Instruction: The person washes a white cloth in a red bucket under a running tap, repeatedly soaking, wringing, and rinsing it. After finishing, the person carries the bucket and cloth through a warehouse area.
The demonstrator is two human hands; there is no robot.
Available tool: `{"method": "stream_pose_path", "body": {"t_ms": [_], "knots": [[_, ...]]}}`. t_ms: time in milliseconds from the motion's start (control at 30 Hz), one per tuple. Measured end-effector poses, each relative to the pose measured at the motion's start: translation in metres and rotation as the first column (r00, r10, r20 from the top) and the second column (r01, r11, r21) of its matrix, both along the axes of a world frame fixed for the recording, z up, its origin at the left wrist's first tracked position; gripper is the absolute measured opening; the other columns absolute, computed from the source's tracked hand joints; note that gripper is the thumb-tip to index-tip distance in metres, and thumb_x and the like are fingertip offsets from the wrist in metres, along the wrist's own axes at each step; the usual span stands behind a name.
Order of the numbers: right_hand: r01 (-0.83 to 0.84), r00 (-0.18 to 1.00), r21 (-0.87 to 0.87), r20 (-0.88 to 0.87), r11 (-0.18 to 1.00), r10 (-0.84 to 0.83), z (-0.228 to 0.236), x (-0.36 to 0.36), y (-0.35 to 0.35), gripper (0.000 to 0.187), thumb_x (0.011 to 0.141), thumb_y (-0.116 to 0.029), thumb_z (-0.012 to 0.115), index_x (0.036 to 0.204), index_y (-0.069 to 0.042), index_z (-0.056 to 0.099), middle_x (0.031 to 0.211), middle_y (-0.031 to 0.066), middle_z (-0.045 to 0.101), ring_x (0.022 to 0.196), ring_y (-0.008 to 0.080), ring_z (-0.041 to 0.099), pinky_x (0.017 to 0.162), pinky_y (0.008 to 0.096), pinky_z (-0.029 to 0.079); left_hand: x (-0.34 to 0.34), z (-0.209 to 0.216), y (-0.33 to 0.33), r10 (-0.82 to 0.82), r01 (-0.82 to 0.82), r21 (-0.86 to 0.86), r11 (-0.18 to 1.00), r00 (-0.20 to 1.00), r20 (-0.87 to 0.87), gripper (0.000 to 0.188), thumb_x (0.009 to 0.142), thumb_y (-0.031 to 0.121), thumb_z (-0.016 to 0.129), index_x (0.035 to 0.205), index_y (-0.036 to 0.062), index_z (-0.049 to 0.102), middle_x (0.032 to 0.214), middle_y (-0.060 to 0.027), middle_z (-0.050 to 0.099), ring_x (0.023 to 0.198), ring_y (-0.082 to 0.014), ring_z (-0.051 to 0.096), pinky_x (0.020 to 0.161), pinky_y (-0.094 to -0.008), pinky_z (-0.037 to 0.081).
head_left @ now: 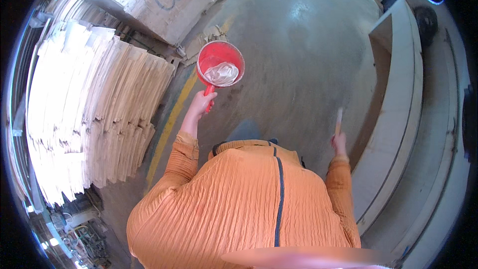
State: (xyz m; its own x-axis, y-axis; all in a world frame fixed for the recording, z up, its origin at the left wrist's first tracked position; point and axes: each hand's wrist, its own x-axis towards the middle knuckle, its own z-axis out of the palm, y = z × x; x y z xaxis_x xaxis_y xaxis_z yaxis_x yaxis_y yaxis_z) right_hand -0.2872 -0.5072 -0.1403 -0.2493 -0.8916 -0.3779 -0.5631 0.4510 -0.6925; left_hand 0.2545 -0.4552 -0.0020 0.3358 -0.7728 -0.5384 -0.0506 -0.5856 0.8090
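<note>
1. Nearest the camera, an orange ribbed jacket (239, 204) with a dark zip is seen, filling the lower middle of the view.
2. The left hand (201, 103) is closed around the handle of a red scoop (220, 64), which is held out in front of the body above a yellow floor line (172, 119).
3. A pale, whitish paste (222, 73) is seen lying in the bowl of the scoop.
4. The right hand (340, 143) is wrapped around a thin pale stick (339, 119), held upright near a long white bench (398, 129).
5. Stacked pale sheets (89, 109) are piled well to the left.
6. The step in hand is judged to be carrying the filled scoop across the concrete floor (298, 50).
7. For the next move, the scoop would need to be kept level so that nothing is spilled.
</note>
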Motion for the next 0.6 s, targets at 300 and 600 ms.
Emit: {"method": "stream_pose_path", "body": {"t_ms": [300, 600], "knots": [[-0.040, 0.996, -0.145, 0.071, 0.989, 0.050, 0.083, 0.083, -0.333, 0.021, 0.082, -0.023, 0.040, 0.081, -0.003, 0.046, 0.060, 0.0045, 0.048, 0.047, 0.0134, 0.047, 0.040, 0.0267, 0.038, 0.021, -0.015, -0.206, 0.054, -0.055, 0.033, 0.998, 0.998, 0.036, 0.024, 0.072, 0.026, 0.056, 0.077, 0.0046, 0.048, 0.055, -0.0021, 0.049, 0.039, -0.0103, 0.044, 0.034, -0.0247, 0.034], [0.205, 0.969, 0.658, -0.030, 0.725, -0.247, -0.006, 0.064, -0.250, 0.053, 0.077, -0.049, 0.043, 0.082, 0.003, 0.051, 0.061, 0.0141, 0.053, 0.048, 0.0239, 0.051, 0.042, 0.0366, 0.038, 0.048, -0.003, -0.474, -0.072, 0.071, 0.013, 0.997, 0.995, 0.063, 0.022, 0.070, 0.025, 0.056, 0.070, 0.0047, 0.048, 0.053, -0.0023, 0.049, 0.041, -0.0112, 0.045, 0.035, -0.0260, 0.035]]}}
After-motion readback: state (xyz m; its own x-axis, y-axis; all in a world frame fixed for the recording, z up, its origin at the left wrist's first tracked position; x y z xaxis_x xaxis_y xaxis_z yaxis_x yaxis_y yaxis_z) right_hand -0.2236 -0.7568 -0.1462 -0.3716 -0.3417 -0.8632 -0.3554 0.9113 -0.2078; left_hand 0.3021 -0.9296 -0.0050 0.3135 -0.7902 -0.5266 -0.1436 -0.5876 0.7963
